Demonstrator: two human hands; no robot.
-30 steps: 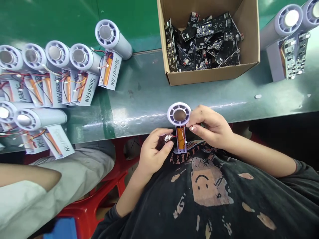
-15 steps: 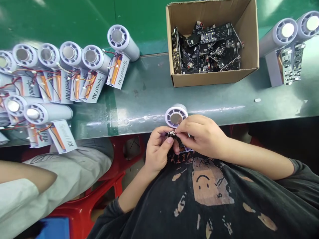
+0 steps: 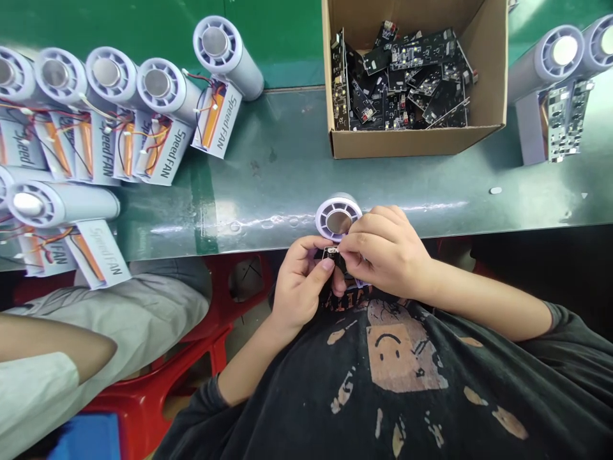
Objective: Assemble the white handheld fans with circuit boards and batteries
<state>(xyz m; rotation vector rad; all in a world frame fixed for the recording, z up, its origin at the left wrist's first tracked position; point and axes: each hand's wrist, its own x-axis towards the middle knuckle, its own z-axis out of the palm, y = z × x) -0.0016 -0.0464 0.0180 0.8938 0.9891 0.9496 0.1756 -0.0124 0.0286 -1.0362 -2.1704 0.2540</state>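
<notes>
A pale lilac handheld fan (image 3: 326, 211) with a round silver centre is at the table's front edge, just beyond my fingers. My left hand (image 3: 301, 281) is closed on a small black circuit board (image 3: 330, 253), its thumb lying over the board and a light-coloured socket showing at the near-fan end. Against that end, my right hand (image 3: 390, 252) pinches with thumb and forefinger; the tiny piece between them is hidden. Part of the fan's handle shows below the right hand's fingers.
An open cardboard box (image 3: 416, 144) holds many black circuit boards. Several fans (image 3: 96, 201) with orange batteries and loose wires stand at left; two more fans (image 3: 531, 70) are at right. A small white piece (image 3: 495, 190) lies on the table. Another person's arm (image 3: 52, 345) is at lower left.
The view has shifted slightly, so the fans at left appear further left and higher. My hands keep nearly the same grip, the right fingers still at the board's end.
</notes>
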